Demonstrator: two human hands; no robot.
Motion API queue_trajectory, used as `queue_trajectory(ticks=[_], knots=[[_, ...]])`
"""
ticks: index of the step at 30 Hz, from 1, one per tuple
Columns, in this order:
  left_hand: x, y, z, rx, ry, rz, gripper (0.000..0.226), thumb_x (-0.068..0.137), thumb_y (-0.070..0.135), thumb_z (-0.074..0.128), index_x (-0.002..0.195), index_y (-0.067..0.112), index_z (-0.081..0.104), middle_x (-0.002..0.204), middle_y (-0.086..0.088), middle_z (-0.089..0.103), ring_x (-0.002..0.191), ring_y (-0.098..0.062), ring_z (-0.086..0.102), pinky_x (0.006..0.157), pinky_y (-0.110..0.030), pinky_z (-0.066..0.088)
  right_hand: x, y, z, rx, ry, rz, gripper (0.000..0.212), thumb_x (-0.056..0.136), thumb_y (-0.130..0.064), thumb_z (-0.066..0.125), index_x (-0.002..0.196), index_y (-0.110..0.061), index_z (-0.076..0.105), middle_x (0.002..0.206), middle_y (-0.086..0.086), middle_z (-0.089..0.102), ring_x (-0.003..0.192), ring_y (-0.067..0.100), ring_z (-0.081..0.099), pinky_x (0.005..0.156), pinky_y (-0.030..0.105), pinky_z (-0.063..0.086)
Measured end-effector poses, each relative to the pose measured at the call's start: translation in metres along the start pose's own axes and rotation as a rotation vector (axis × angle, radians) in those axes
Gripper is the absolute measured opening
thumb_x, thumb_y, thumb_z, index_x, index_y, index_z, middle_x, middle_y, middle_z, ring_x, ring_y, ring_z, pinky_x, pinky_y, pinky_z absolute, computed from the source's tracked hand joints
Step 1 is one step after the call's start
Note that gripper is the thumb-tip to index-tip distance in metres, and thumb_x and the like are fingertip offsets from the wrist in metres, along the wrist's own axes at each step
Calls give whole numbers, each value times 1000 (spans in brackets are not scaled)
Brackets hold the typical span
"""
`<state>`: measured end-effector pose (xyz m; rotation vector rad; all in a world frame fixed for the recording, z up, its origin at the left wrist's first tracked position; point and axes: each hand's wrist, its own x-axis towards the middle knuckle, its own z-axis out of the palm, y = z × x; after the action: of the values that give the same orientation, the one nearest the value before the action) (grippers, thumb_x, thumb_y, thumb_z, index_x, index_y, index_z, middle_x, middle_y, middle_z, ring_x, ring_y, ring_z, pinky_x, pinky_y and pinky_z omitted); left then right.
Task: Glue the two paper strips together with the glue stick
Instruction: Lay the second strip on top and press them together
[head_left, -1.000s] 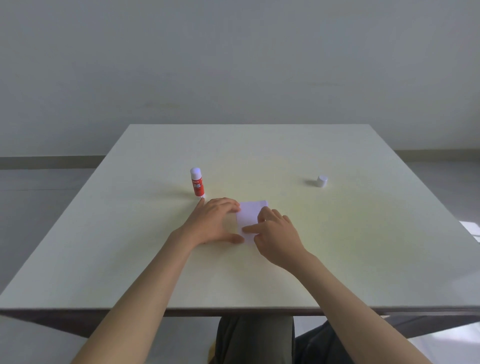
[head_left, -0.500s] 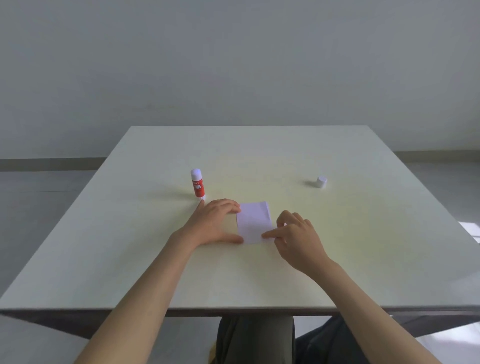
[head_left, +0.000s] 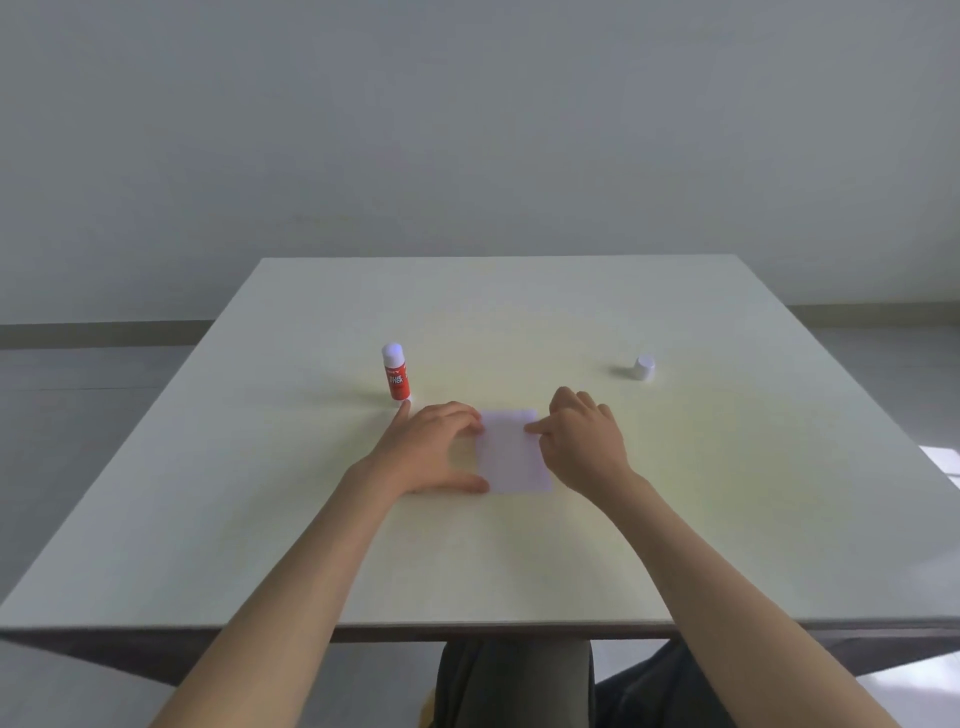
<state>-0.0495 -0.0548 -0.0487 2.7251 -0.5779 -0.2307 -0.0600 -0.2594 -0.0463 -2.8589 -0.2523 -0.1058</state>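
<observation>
The white paper strips (head_left: 511, 452) lie flat as one small rectangle in the middle of the table. My left hand (head_left: 431, 449) rests beside the paper's left edge, with thumb and fingertips pinning that edge down. My right hand (head_left: 584, 447) is at the right edge, fingers curled and the index fingertip pressing near the far right corner. The red glue stick (head_left: 396, 374) stands upright just beyond my left hand, its white tip bare. I cannot make out the overlap of the two strips.
The small white cap (head_left: 643, 367) sits alone at the right, well beyond my right hand. The pale table (head_left: 519, 561) has its front edge close to my lap. A grey wall stands behind it.
My right hand slid off the top of the paper to its right edge, then its index finger ran along that edge toward the far corner. My left hand stayed put.
</observation>
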Motion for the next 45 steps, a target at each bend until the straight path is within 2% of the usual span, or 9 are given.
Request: queue_trajectory(ticks=[4, 7, 9, 12, 19, 33, 38, 43, 45], knots=[[0, 0, 0, 8, 3, 1, 70, 60, 61, 68, 122, 33, 50, 135, 21, 46, 126, -2, 44, 117, -50, 10, 11, -5, 1, -33, 9, -16, 40, 89, -10, 38, 111, -24, 69, 103, 4, 53, 96, 26, 45, 76, 31, 31], [0, 1, -1, 22, -2, -2, 70, 60, 62, 67, 121, 33, 50, 134, 21, 47, 126, -2, 44, 117, -49, 9, 14, -10, 1, -111, 1, -45, 38, 83, -6, 39, 100, -18, 71, 104, 0, 53, 94, 24, 42, 72, 29, 27], [0, 2, -1, 35, -7, -7, 70, 59, 62, 66, 121, 34, 50, 134, 21, 47, 125, -2, 45, 116, -49, 10, 12, -13, 2, -163, 1, -76, 37, 79, -4, 39, 94, -15, 70, 111, -3, 54, 97, 24, 42, 76, 31, 30], [1, 2, -1, 44, -1, -8, 70, 60, 63, 66, 121, 33, 50, 132, 20, 49, 124, -4, 46, 116, -46, 12, 5, -17, 8, -190, 17, -143, 38, 78, -5, 37, 99, -13, 68, 123, -6, 55, 105, 25, 42, 81, 34, 28], [-1, 4, -1, 37, 7, -1, 67, 62, 62, 65, 121, 34, 49, 129, 20, 51, 120, -4, 49, 115, -45, 11, -9, -33, 22, -179, 29, -273, 40, 79, -11, 42, 113, -13, 63, 120, -4, 62, 105, 29, 48, 82, 37, 33], [-2, 2, 0, 57, 13, -7, 73, 62, 61, 68, 127, 32, 50, 140, 19, 44, 128, -1, 42, 116, -45, 12, -14, -8, 16, -172, 20, -105, 49, 80, -8, 36, 124, -23, 52, 133, -18, 53, 100, 24, 41, 70, 32, 16], [-2, 3, -1, 55, 3, -11, 74, 64, 60, 69, 129, 31, 49, 142, 18, 42, 130, 0, 39, 117, -47, 9, -27, 0, 13, -197, 57, -134, 44, 79, -8, 37, 115, -20, 58, 127, -17, 58, 95, 25, 44, 70, 32, 22], [-2, 1, 1, 43, 2, -15, 76, 64, 61, 68, 131, 31, 49, 144, 20, 40, 132, 2, 36, 117, -47, 9, -49, 0, 0, -242, 204, -255, 28, 62, -7, 61, 82, -21, 73, 96, -17, 74, 71, 23, 56, 57, 29, 37], [-3, -1, 2, 41, 2, -16, 76, 65, 61, 68, 132, 32, 47, 146, 20, 37, 134, 2, 33, 117, -46, 10, -55, 0, 1, -225, 233, -313, 27, 58, -6, 66, 78, -22, 74, 91, -17, 74, 68, 23, 57, 55, 27, 38]])
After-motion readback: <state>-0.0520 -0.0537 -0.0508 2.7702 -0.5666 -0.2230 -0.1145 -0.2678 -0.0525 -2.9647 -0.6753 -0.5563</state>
